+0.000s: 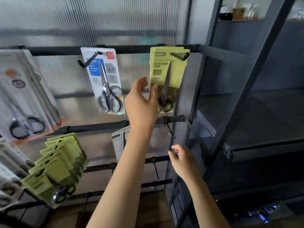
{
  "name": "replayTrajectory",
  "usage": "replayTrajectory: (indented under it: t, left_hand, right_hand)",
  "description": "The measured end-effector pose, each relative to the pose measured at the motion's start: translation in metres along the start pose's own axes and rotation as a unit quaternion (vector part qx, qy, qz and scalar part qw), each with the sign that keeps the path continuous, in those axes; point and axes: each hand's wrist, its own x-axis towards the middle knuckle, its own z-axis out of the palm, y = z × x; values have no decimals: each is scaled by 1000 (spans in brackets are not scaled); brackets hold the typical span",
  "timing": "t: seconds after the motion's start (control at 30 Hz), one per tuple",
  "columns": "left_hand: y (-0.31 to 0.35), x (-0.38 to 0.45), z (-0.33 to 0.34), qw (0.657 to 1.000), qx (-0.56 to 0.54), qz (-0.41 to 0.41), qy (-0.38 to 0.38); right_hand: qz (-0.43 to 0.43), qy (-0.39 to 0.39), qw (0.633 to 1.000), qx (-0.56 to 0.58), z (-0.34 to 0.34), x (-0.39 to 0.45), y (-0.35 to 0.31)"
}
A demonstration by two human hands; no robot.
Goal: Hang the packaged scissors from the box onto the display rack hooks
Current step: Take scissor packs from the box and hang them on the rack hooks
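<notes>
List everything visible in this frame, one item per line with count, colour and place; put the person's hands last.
Green scissors packs: a few stacked, yellow-green, top-right hook.
Blue-and-white scissors pack: one, top-middle hook.
White-and-orange scissors packs: several, left edge, upper row.
Green scissors packs, lower row: a fanned row, yellow-green, lower left.
White packs: count unclear, behind the left forearm.
Rack bars: black, horizontal, across a ribbed translucent panel.
Empty hooks: several, black, right of centre, lower rows.
Shelving unit: one, dark grey, right.
Left hand: raised, open, at the top-right green packs.
Right hand: lower, fingers loosely curled, holding nothing visible.
</notes>
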Motion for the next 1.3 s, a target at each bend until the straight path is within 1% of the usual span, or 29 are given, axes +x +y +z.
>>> replayTrajectory:
  t: [0.07, 0.13, 0.2, 0.3, 0.37, 0.43, 0.5, 0.6, 0.7, 0.8, 0.87, 0.97, 1.07, 1.17, 1.23, 1.3]
  left_hand:
    - [-10, -20, -14, 996, 59, 60, 21]
    - [-25, -43, -30, 978, 165, 115, 57]
    - [-45, -70, -50, 957, 244, 137, 72]
    - [-82, -119, -86, 942, 301, 133, 66]
    - [-111, -155, -113, 935, 335, 102, 60]
    - [-141, -191, -142, 926, 372, 46, 38]
    - [-169, -224, -173, 913, 407, -25, -3]
    - [-203, -262, -217, 887, 437, -131, -66]
    - [-235, -292, -253, 849, 461, -222, -132]
    - [-270, -321, -282, 806, 484, -279, -198]
    - [-299, -343, -300, 774, 491, -317, -243]
    - [-351, -382, -322, 726, 503, -357, -303]
    - [-406, -422, -335, 680, 511, -394, -349]
    - [-461, -457, -339, 634, 522, -414, -393]
    - [-499, -475, -336, 612, 528, -420, -412]
    - [-538, -489, -331, 601, 534, -422, -419]
  right_hand:
    - [-7, -12, 999, -33, 19, -8, 6]
    - [-19, -42, 997, -60, 43, -18, 10]
    - [-7, -95, 992, -80, 69, -31, 12]
    - [-1, -173, 981, -93, 112, -57, 11]
    - [-35, -199, 972, -121, 144, -78, 13]
    - [-66, -216, 961, -162, 171, -100, 11]
    - [-74, -249, 948, -186, 194, -123, 7]
    - [-85, -314, 917, -231, 224, -151, 2]
    - [-105, -340, 900, -252, 258, -174, 0]
    - [-124, -365, 884, -264, 299, -192, 6]
    - [-130, -394, 865, -283, 329, -199, 17]
    - [-140, -435, 828, -324, 376, -208, 44]
    - [-157, -469, 784, -375, 424, -214, 81]
    - [-197, -487, 744, -413, 472, -215, 119]
    - [-230, -493, 721, -430, 507, -211, 144]
    - [-262, -493, 705, -438, 544, -202, 169]
